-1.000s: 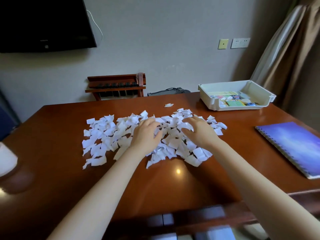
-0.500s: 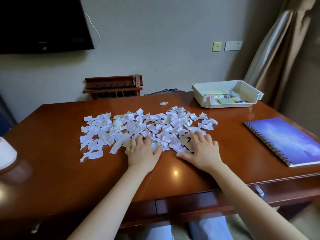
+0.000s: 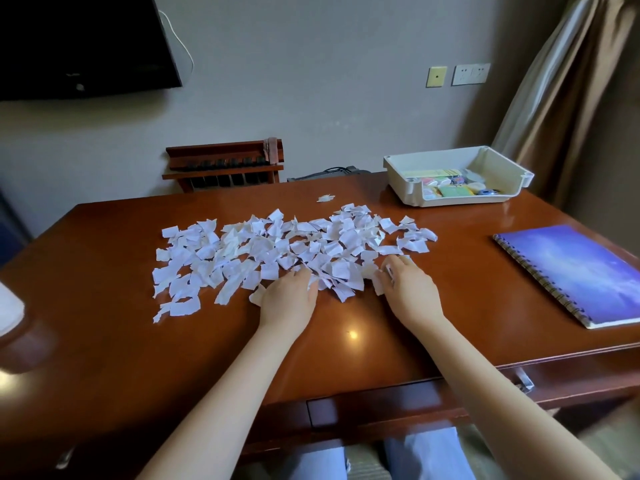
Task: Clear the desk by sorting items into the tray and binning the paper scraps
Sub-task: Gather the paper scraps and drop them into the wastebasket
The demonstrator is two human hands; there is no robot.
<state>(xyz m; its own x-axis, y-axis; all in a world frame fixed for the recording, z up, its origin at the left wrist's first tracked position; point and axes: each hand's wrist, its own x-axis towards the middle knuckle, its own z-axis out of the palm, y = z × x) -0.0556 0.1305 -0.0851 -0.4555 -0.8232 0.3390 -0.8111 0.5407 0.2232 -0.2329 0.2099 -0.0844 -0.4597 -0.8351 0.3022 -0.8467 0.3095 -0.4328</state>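
Head view: paper scraps (image 3: pixel 277 244) are gripped by curled fingers of left hand (image 3: pixel 287 297) and right hand (image 3: pixel 410 291); pieces could be knocked off the desk (image 3: pixel 104 323) by haste.

Glossy wood under matt paper, with plastic, wire and cloth around you.

Your reddish-brown wooden desk (image 3: pixel 104 323) is polished to a high gloss and reflects a bright spot of light at 6 o'clock. The white torn paper scraps (image 3: pixel 277 251) at its middle look matt, thin and rough-edged. At 1 o'clock the off-white plastic tray (image 3: pixel 412 192) has smooth, satin walls. At 3 o'clock the blue-violet spiral notebook (image 3: pixel 581 271) has a smooth, faintly shiny cover bound by metal wire coils (image 3: pixel 540 282). At 2 o'clock the tan cloth curtain (image 3: pixel 561 98) has a soft sheen. At 12 o'clock the dark wooden rack (image 3: pixel 225 164) looks lacquered.
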